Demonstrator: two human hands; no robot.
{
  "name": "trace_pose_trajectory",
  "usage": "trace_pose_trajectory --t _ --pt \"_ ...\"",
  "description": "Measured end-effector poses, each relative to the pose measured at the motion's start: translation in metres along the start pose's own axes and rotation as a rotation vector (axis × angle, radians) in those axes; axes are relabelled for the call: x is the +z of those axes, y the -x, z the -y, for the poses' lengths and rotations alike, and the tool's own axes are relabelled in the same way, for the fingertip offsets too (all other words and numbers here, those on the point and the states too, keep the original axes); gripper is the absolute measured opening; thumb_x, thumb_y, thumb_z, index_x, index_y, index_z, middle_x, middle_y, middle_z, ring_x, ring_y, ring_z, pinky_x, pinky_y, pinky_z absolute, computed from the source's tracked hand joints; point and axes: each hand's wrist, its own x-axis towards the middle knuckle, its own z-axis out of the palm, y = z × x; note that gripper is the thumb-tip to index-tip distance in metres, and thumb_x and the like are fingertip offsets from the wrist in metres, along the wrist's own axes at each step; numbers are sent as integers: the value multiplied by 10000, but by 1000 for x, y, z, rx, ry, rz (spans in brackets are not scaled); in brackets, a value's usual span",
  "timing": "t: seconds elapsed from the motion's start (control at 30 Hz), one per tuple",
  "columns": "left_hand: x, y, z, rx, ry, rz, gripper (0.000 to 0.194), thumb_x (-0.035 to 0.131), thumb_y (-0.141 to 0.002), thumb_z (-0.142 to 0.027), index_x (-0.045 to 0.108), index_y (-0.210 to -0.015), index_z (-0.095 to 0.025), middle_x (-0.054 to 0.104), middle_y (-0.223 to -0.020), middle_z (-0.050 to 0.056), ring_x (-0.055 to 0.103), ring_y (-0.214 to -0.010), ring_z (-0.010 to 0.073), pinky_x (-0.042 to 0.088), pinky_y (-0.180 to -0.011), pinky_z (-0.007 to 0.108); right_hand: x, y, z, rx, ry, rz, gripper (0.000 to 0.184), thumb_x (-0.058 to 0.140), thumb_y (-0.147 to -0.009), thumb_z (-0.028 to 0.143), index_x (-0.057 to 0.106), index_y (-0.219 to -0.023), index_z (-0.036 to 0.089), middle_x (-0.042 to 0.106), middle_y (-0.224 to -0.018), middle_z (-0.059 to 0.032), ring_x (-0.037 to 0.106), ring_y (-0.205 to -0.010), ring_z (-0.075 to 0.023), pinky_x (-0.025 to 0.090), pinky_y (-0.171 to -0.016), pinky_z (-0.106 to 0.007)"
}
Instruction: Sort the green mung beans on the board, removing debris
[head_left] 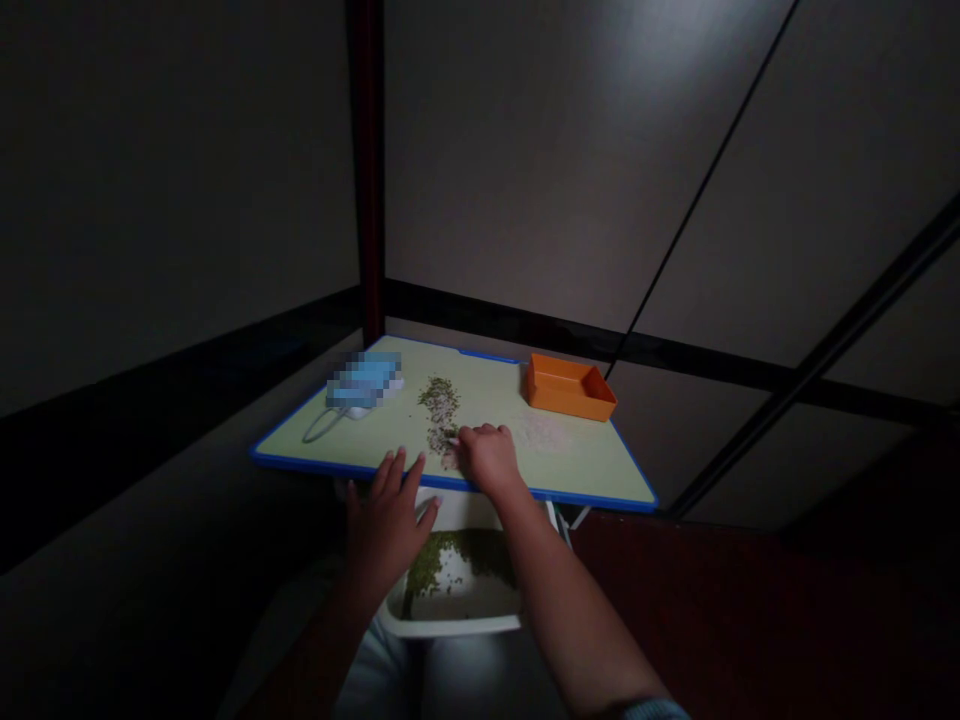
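My right hand (490, 455) rests on the pale yellow board (397, 445) with its fingers curled inward. Whatever is in those fingers, if anything, is hidden. Just left of the fingertips runs a long scattered pile of mixed green and pale grains (439, 405). A thin spread of whitish grains (541, 433) lies on the other side of the right hand. At the board's blue front edge, my left hand (390, 520) is open, fingers spread and fingertips reaching the edge. Under the board, between my arms, a white tub (450, 628) contains small green beans (427, 565).
An orange rectangular box (574, 400) stands at the board's back right. Toward the left lies a blurred blue item (365, 380) with a grey looped strap (322, 427). Dark-trimmed walls (487, 200) close in behind and at the left. Reddish floor (675, 600) shows at the lower right.
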Motion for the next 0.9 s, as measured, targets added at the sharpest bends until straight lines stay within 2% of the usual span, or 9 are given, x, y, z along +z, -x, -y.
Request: trace_pose_trajectory --t 0.2,0.43,0.5,0.63,0.7,0.9 --pt "0 2 2 16 3 -2 561 378 -874 -402 365 -1416 -255 295 -1545 77 243 -1435 274 215 -1087 675 1 0 1 -75 -49 15 242 411 -960 313 632 -1035 250 700 -946 -56 596 -951 -195 315 -819 -325" --pt "1 0 -4 -24 15 9 584 375 -873 -430 359 -1420 -228 283 -1548 108 208 -1444 289 224 -1078 677 -8 15 -19 -80 -122 55 292 373 -981 365 635 -986 237 702 -939 -53 600 -943 -176 302 -808 -308" --pt "2 0 -4 -31 15 11 584 368 -876 -437 362 -1419 -221 280 -1549 115 199 -1446 288 223 -1081 672 -12 19 -30 -9 -117 34 279 368 -981 342 623 -988 230 701 -952 -57 602 -959 -175 304 -814 -308" --pt "3 -1 -4 -37 19 18 582 347 -883 -443 364 -1417 -214 275 -1550 123 190 -1447 287 225 -1079 670 -16 23 -52 322 -54 35 292 355 -976 347 609 -1012 207 704 -971 -99 632 -939 -207 328 -801 -329" --pt "3 -2 -5 -42 16 20 586 337 -885 -448 360 -1420 -211 270 -1552 126 188 -1446 292 228 -1075 672 -16 25 -59 412 -51 54 290 368 -970 349 610 -1024 199 706 -987 -111 641 -947 -215 338 -810 -336" --pt "3 -2 -8 -42 -77 25 613 328 -882 -476 350 -1425 -191 280 -1544 146 204 -1439 309 212 -1078 674 -12 22 -57 392 -82 79 301 378 -962 355 628 -1030 203 712 -997 -118 646 -973 -215 349 -849 -355"
